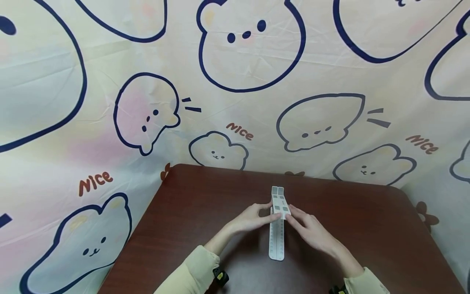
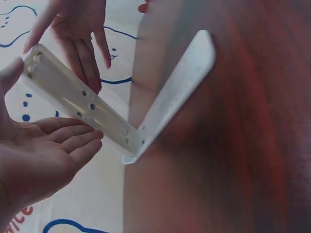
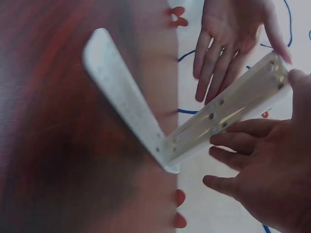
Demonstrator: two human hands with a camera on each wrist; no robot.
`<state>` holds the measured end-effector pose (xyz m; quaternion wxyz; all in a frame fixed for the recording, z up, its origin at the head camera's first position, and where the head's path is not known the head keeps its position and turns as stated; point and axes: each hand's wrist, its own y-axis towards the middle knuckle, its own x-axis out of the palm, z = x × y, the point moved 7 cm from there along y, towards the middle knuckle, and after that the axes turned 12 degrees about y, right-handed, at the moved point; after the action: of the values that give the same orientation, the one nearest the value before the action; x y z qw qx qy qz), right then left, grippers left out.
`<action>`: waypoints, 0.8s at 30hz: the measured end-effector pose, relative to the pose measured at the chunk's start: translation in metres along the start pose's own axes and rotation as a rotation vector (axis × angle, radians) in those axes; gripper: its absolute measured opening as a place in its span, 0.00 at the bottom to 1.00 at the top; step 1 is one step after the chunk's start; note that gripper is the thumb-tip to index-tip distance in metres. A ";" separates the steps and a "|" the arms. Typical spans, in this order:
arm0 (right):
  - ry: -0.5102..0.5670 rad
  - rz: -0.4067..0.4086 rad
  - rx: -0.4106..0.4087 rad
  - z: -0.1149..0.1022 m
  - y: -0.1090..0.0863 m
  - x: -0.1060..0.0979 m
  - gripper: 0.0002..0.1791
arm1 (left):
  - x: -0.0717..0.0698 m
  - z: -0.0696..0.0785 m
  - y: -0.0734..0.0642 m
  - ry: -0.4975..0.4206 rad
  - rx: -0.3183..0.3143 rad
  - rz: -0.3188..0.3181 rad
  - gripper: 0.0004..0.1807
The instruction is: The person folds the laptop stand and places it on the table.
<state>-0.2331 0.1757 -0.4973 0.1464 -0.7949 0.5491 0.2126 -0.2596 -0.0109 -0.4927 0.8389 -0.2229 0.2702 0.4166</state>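
Note:
A white hinged folding stand [image 1: 280, 204] with grey square pads forms a V, its long lower strip [image 1: 276, 245] lying along the brown table. The upper arm slopes up from the hinge at the far end, its raised end toward me. My left hand [image 1: 253, 217] holds the arm's left side, thumb at the raised end and fingers along the edge. From the right, my right hand [image 1: 312, 230] holds it the same way. The left wrist view shows the arm's hollow underside [image 2: 82, 97] with dark round spots; the right wrist view shows the hinge [image 3: 169, 158].
The brown table [image 1: 176, 228] spreads around the stand. Behind and beside it hangs a pale cloth [image 1: 257, 110] printed with cartoon animals. Pale sleeves [image 1: 187, 269] cover both forearms, with dark bands at the wrists.

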 end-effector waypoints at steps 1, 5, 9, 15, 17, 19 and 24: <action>-0.010 0.002 -0.013 0.002 -0.002 0.002 0.35 | 0.002 -0.001 -0.001 0.004 0.006 -0.002 0.51; -0.031 0.006 -0.048 0.009 -0.008 0.009 0.34 | 0.008 -0.005 -0.005 0.019 0.008 -0.008 0.47; -0.039 0.015 -0.062 0.014 -0.013 0.013 0.36 | 0.013 -0.008 -0.008 0.042 0.008 0.004 0.46; -0.060 0.007 -0.082 0.022 -0.022 0.021 0.38 | 0.023 -0.013 -0.013 0.115 0.046 0.025 0.48; -0.067 -0.005 -0.081 0.027 -0.025 0.026 0.40 | 0.027 -0.015 -0.015 0.154 0.071 0.029 0.50; -0.074 -0.022 -0.081 0.032 -0.027 0.030 0.42 | 0.031 -0.017 -0.016 0.217 0.106 0.040 0.52; -0.172 -0.050 -0.138 0.041 -0.033 0.040 0.47 | 0.045 -0.024 -0.019 0.388 0.135 0.036 0.56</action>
<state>-0.1973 0.1738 -0.5529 0.1432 -0.7955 0.4984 0.3134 -0.2279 -0.0098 -0.5366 0.7767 -0.2373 0.4581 0.3615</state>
